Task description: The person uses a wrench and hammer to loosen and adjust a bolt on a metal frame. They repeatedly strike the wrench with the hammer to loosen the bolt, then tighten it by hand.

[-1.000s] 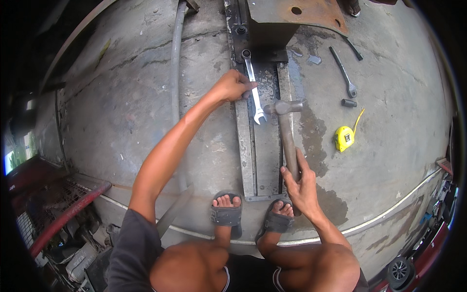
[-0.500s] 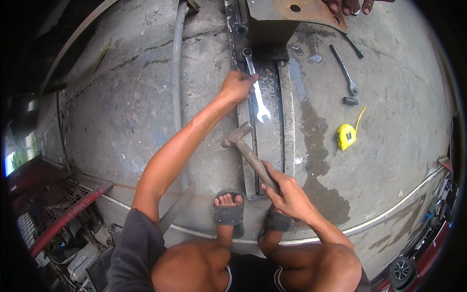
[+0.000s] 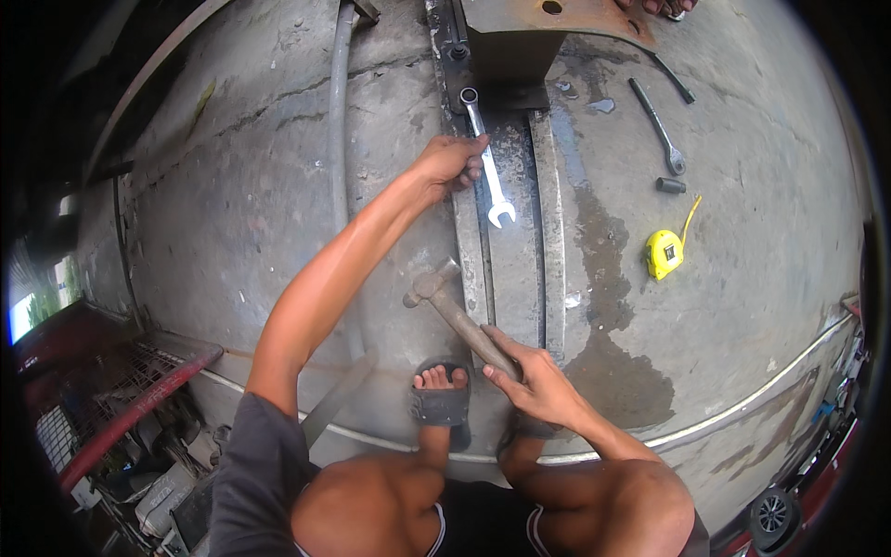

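Note:
My left hand (image 3: 452, 161) pinches the shank of a shiny combination wrench (image 3: 492, 176). Its ring end lies toward the base of a dark metal bracket (image 3: 515, 67), over the long steel rail (image 3: 516, 278); whether the ring sits on a bolt head I cannot tell. The open jaw points back toward me. Closed around a wooden handle, my right hand (image 3: 538, 379) carries a ball-peen hammer (image 3: 455, 311) low in front of me. The hammer's head is left of the rail, apart from the wrench.
Right of the rail lie a ratchet (image 3: 657, 125), a dark socket (image 3: 670, 186) and a yellow tape measure (image 3: 664, 255), its blade partly out. Another person's hand (image 3: 654, 6) is by the bracket's rusty plate (image 3: 594, 20). A grey pipe (image 3: 340, 139) runs along the left.
The hammer has moved left and slightly toward me with my right hand. My left hand keeps its grip on the wrench, which has barely shifted.

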